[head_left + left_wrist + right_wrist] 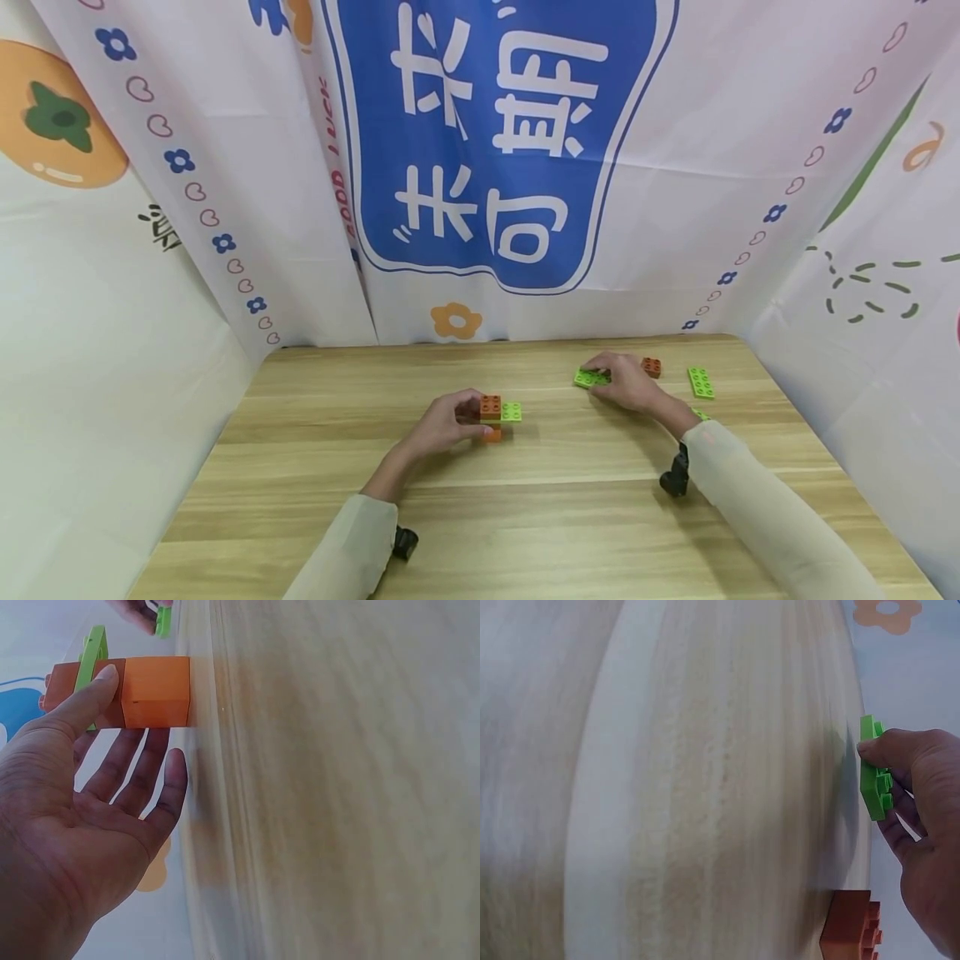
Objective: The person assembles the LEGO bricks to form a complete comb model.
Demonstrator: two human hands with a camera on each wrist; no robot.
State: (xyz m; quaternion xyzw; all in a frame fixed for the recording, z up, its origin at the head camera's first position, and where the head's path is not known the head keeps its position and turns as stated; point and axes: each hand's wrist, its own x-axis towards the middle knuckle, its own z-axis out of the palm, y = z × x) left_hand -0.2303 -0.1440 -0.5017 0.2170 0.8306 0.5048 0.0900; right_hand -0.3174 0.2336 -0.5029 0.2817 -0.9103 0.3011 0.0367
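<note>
At lower centre, a stack of orange and brown plastic bricks (pixel 491 406) is pinched by the left grip (pixel 447 422), parted to its width, likely for steadiness; farther, right of centre, a flat green plastic plate (pixel 586 379) is held studs up by the narrowly parted right grip (pixel 627 383), presumably leaving its underside free.

Lime-green plate (pixel 870 780); orange-brown-green brick stack (pixel 135 694)
</note>
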